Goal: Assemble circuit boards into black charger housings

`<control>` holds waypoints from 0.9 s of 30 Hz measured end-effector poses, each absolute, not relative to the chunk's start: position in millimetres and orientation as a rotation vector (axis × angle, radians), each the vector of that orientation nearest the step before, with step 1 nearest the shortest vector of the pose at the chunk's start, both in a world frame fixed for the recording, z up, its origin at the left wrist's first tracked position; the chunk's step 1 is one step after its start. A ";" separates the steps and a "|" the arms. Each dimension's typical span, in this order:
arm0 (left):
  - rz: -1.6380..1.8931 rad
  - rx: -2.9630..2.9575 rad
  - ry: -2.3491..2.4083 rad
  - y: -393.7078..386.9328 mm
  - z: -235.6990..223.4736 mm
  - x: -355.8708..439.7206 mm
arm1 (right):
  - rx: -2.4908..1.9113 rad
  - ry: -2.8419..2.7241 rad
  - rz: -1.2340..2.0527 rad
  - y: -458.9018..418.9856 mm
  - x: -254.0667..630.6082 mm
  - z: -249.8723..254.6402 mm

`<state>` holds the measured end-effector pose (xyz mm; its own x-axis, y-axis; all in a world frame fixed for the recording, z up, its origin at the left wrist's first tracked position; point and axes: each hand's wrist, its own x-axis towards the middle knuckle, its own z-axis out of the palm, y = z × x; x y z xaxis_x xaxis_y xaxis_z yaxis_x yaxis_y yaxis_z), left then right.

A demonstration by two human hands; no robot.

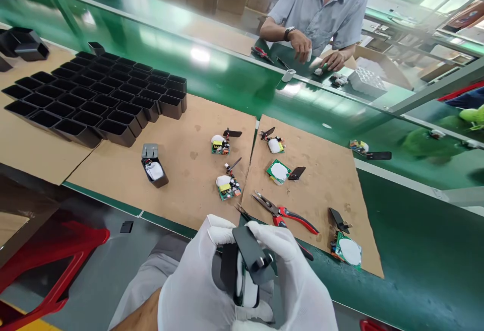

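Both my hands wear white gloves and are close together at the table's front edge. My left hand (200,275) is closed around a black plastic case (228,269), which is tilted, with a white-padded circuit board partly inside. My right hand (298,275) pinches the black plug cap (250,251), whose metal pins show, over the case's opening. Part of the grip is hidden behind the gloves. Just beyond my hands lie red-handled long-nose pliers (278,211) and dark tweezers (244,213), partly covered.
Several circuit boards with black caps, one a green board (279,171), lie on the cardboard (310,170). A partly filled case (154,170) stands left, near rows of black cases (94,89). Across the green divider, a co-worker (313,23) handles small parts. A red stool (49,265) is lower left.
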<state>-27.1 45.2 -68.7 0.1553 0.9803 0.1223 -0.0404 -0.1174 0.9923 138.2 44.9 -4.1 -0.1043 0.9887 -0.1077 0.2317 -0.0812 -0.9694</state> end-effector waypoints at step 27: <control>1.257 1.168 0.927 55.2 -62.3 -19.0 | -1.218 -1.472 1.148 44.0 133.3 -19.1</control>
<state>-19.0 55.2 -62.3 0.1212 0.9888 0.0873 -0.2090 -0.0606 0.9760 133.3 44.0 -19.1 -0.1309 0.9890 0.0689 0.1740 0.0913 -0.9805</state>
